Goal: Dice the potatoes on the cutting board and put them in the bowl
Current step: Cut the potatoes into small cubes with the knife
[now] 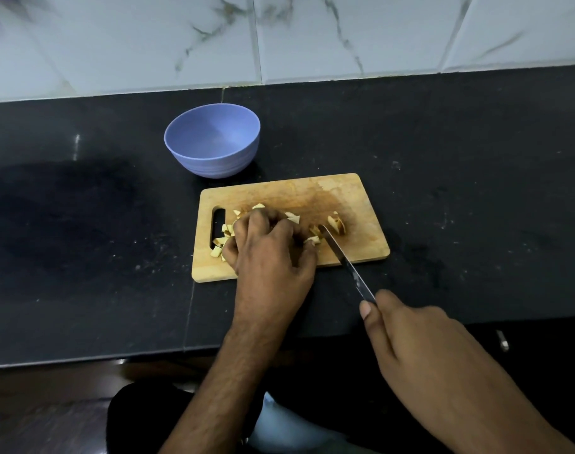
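A wooden cutting board [351, 194] lies on the black counter with pale potato pieces [336, 223] scattered across its middle and left. My left hand [269, 247] lies over the left heap of pieces with curled fingers gathered on them. My right hand [423, 342] grips the handle of a knife [343, 260], whose tip rests among the pieces near the board's centre. A blue bowl [214, 139] stands empty just behind the board's left end.
The black stone counter [476, 191] stretches left and right of the board. A white marbled tile wall [279, 37] rises behind it. The counter's front edge runs just below the board, with my dark-clothed lap underneath.
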Available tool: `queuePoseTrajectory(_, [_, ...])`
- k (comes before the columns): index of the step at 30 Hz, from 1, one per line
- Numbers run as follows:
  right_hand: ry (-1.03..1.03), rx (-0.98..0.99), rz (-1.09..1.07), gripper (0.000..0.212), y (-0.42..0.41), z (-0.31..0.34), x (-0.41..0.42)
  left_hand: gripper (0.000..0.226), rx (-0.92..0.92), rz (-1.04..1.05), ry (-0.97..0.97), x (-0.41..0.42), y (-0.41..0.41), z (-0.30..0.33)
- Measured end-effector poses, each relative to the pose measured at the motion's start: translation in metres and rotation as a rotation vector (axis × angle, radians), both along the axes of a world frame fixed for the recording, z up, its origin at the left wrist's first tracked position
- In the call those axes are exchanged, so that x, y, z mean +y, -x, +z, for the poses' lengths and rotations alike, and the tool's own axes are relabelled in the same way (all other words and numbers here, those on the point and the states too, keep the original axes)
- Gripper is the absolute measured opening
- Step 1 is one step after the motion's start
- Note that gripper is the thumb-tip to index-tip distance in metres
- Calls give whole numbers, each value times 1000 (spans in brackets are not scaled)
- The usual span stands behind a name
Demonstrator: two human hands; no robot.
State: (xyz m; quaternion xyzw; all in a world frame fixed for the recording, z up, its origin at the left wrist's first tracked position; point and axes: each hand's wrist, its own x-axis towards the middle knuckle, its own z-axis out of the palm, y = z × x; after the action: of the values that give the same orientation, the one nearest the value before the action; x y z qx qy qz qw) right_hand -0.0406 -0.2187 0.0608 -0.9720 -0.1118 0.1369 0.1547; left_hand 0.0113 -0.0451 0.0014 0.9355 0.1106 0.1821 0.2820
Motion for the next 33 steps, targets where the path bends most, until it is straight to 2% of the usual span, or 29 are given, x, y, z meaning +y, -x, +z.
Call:
queuePoseTrajectory(14, [44,37,73,29,1,-1,8,11,-18,13,17,1,0,-4])
queuePoseTrajectory(17, [55,24,91,29,0,4,2,17,-62,72,52,2,-1,-4])
queuePoseTrajectory(20, [34,6,70,34,1,8,-1,27,-59,41,73,3,-1,-2])
queuePoseTrajectory(27, [13,-62,-16,37,-2,9,-8,19,9,-60,-46,-4,-3,1])
queuePoseTrajectory(33, [18,-48,-21,39,-6,5,-12,15,-35,86,-23,-4,-9,-2])
